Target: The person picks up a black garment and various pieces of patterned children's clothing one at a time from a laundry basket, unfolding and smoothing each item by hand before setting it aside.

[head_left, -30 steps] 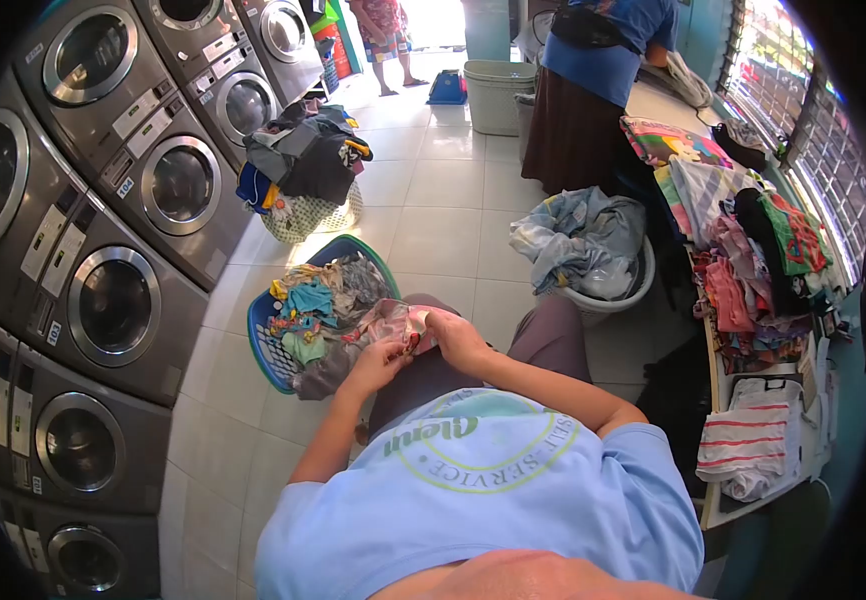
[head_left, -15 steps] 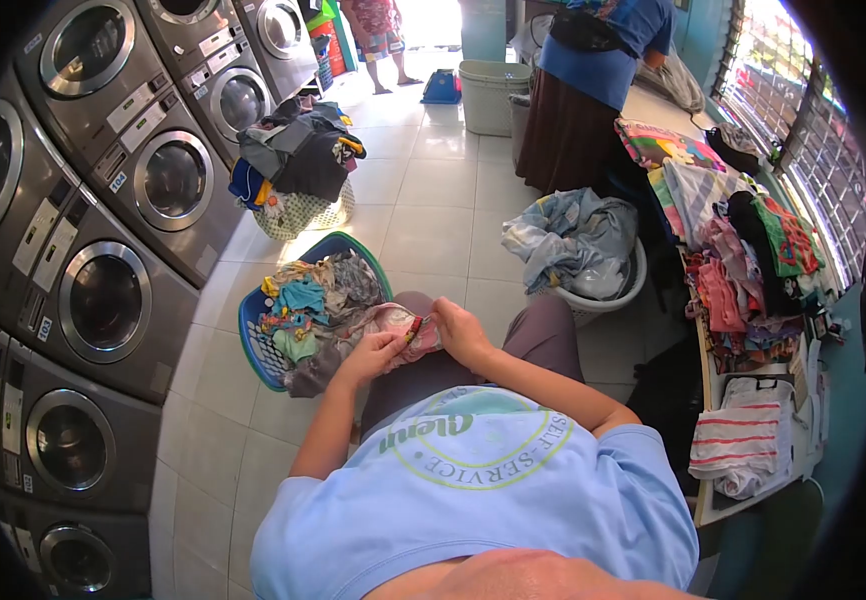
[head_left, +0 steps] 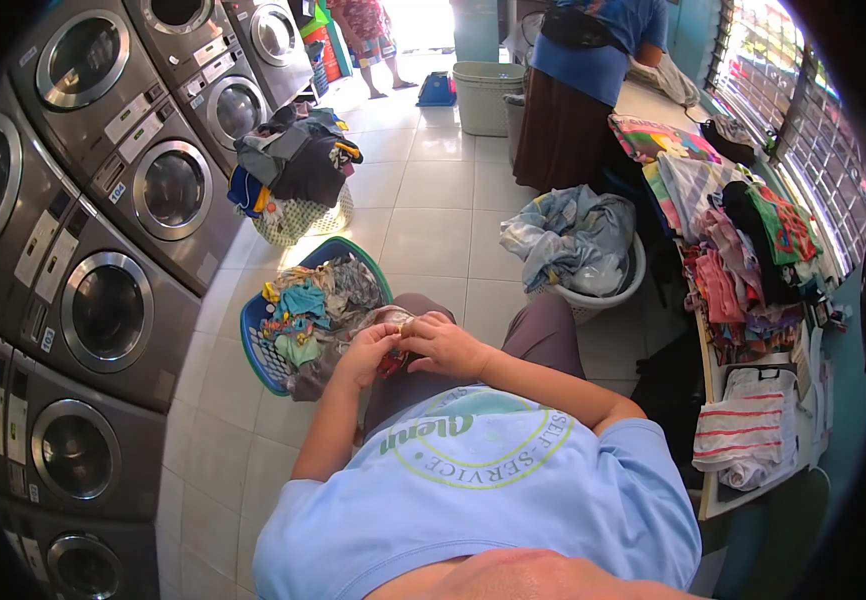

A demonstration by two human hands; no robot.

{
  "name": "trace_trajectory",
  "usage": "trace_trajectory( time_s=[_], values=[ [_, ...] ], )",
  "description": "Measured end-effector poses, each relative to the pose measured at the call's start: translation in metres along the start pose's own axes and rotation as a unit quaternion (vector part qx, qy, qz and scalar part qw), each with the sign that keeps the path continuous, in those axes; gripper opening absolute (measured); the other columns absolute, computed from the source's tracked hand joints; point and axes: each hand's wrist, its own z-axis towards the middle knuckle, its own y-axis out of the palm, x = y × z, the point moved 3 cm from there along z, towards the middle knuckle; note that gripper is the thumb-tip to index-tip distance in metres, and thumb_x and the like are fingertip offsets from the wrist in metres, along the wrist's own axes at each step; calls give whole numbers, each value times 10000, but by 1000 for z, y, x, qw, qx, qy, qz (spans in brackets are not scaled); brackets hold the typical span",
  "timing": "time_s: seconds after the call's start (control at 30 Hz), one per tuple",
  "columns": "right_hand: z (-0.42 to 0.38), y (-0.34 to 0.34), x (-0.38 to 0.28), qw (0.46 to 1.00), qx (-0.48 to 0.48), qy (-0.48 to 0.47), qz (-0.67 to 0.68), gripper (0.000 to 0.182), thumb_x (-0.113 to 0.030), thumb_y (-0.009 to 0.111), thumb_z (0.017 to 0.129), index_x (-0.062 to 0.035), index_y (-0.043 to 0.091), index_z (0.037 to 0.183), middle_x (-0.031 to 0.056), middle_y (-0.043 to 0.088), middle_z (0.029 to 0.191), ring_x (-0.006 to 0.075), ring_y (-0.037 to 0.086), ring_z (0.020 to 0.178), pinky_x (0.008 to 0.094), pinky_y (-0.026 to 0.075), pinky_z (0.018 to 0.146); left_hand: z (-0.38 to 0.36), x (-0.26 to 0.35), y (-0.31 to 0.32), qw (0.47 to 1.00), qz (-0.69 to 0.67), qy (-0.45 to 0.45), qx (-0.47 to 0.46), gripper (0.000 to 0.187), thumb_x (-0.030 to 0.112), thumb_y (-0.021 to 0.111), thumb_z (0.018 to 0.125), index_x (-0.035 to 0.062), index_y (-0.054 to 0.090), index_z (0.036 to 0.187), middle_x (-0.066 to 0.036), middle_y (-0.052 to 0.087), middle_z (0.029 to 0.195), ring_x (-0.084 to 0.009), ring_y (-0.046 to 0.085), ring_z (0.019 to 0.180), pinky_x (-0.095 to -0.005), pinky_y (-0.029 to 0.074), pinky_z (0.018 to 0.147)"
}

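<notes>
My left hand and my right hand meet over my lap, fingers closed and pinching a pink-and-red piece of clothing. Most of the garment is covered by my hands, so its kind does not show. Just beyond my left hand, a blue laundry basket with a green rim holds crumpled clothes in teal, grey, mint and orange. Some grey-brown cloth hangs over its near edge, close to my left wrist.
Stacked dryers line the left. Ahead stands a heaped laundry basket. To the right are a white basket with bluish bedding and a table with folded clothes. A person in a blue top works beyond; another person's legs show near the doorway.
My right hand has moved left and in against my left hand. The pink garment, stretched between them before, is now mostly hidden under my fingers.
</notes>
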Motion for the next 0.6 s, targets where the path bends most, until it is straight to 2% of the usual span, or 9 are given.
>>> trace_trajectory(
  time_s=[0.07, 0.17, 0.27, 0.37, 0.47, 0.53, 0.57, 0.6],
  values=[
    [3, 2, -4, 1000, -14, -21, -16, 362, -201, 669, 744, -109, 578, 1082, 67, 515, 1112, 276, 510, 1070, 412, 405, 922, -1, 4, 9, 999, -38, -7, -24, 190, 90, 573, 904, 9, 563, 1076, -65, 625, 990, -129, 628, 860, -250, 521, 734],
    [-1, 13, 6, 999, -37, 6, -10, 294, -165, 606, 765, -79, 572, 1044, 63, 517, 1103, 261, 507, 1076, 412, 397, 930, 1, 5, 13, 995, -88, -16, -51, 185, 112, 540, 926, 24, 561, 1088, -61, 619, 1003, -140, 620, 876, -279, 521, 742],
    [2, -2, -3, 995, 16, -32, -88, 216, -139, 554, 782, -78, 578, 988, 67, 521, 1077, 258, 519, 1052, 406, 413, 900, -1, 11, 17, 989, -133, -25, -63, 177, 121, 511, 938, 33, 561, 1083, -63, 619, 1008, -162, 614, 894, -317, 523, 757],
    [8, -10, -10, 987, 56, -88, -120, 177, -140, 573, 750, -88, 587, 918, 76, 555, 989, 243, 549, 1023, 393, 420, 875, 1, 13, 16, 982, -173, -43, -59, 175, 119, 498, 939, 35, 561, 1079, -80, 623, 1003, -188, 620, 902, -340, 525, 770],
    [5, 7, -9, 992, -50, -118, -20, 94, -126, 589, 741, -81, 563, 819, 86, 595, 839, 261, 606, 827, 397, 471, 789, 12, 11, 5, 982, -181, -43, -23, 183, 109, 493, 935, 34, 553, 1092, -98, 629, 1001, -203, 627, 901, -352, 527, 781],
    [-2, 17, -13, 986, -164, 7, 41, 93, -137, 571, 763, -62, 557, 816, 102, 603, 780, 296, 610, 723, 413, 486, 721, 22, 13, -5, 983, -183, -21, -1, 177, 94, 531, 908, 14, 587, 1057, -112, 644, 998, -227, 641, 878, -354, 523, 779],
    [-5, 21, -13, 970, -220, 70, 72, 99, -143, 562, 775, -53, 553, 815, 110, 607, 751, 314, 613, 671, 421, 493, 687, 25, 13, -8, 999, -35, 34, 18, 163, 89, 545, 896, 7, 602, 1024, -111, 648, 984, -226, 643, 869, -350, 520, 771],
    [-4, 20, -12, 975, -175, 101, 88, 167, -193, 532, 835, -30, 568, 848, 129, 613, 728, 320, 608, 583, 410, 502, 601, 28, 16, -3, 989, 114, 88, 36, 149, 84, 559, 884, -1, 618, 992, -110, 651, 971, -225, 644, 860, -346, 518, 764]
  ],
)
